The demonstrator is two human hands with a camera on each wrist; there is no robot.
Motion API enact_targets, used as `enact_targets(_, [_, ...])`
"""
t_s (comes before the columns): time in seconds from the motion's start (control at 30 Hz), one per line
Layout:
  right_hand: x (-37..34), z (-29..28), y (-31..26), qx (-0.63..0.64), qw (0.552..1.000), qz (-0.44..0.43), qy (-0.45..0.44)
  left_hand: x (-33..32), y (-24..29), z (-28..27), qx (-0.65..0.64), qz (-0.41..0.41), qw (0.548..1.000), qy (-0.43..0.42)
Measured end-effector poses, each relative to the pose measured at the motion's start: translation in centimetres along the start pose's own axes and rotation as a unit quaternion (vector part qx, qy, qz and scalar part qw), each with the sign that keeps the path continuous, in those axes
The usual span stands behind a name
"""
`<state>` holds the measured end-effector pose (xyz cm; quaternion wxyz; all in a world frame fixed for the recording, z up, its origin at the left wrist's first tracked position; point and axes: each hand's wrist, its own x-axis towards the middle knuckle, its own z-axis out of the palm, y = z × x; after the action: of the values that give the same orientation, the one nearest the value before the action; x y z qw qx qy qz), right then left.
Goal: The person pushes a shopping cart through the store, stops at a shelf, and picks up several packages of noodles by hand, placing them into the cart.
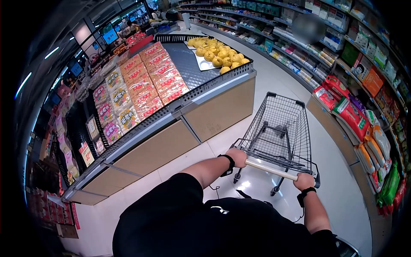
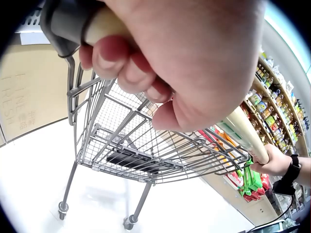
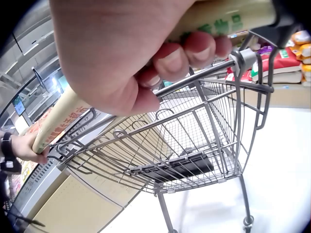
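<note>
A wire shopping cart (image 1: 282,128) stands on the pale floor in front of the person. Its cream handle (image 1: 269,169) runs crosswise between both hands. The left hand (image 1: 237,157) grips the handle's left end, fingers curled round the bar, as the left wrist view shows close up. At the other end, the right hand (image 1: 304,181) holds the bar the same way, its curled fingertips (image 3: 171,62) showing beneath green printed lettering. Inside the basket, the wire bottom and sides show, with a dark folded panel (image 3: 172,167) at the near side.
A display stand (image 1: 218,109) with packaged snacks (image 1: 147,77) and yellow round fruit (image 1: 220,53) borders the cart's left. On the right are stacked bags (image 1: 351,115) and tall stocked shelves (image 1: 372,55). A floor aisle (image 1: 263,77) runs ahead between them.
</note>
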<state>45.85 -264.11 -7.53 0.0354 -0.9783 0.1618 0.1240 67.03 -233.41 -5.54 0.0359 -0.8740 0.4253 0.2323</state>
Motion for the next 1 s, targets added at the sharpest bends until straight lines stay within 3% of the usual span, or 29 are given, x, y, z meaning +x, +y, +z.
enact_targets(0.6, [28.2,-8.2,16.3,-0.031,0.99,-0.138,0.023,21.7,3.0,-9.9,-0.062,-0.114,0.992,-0.005])
enact_targets(0.73, [34.5,-9.4,18.5,-0.038,0.984,-0.168,0.037,26.4,2.0,-11.9,-0.069,-0.126,0.99,-0.012])
enact_targets(1.0, [47.1,-13.6,19.4,-0.049,0.989,-0.14,-0.013,36.4,-3.1,-18.6,-0.077,-0.127,0.989,-0.014])
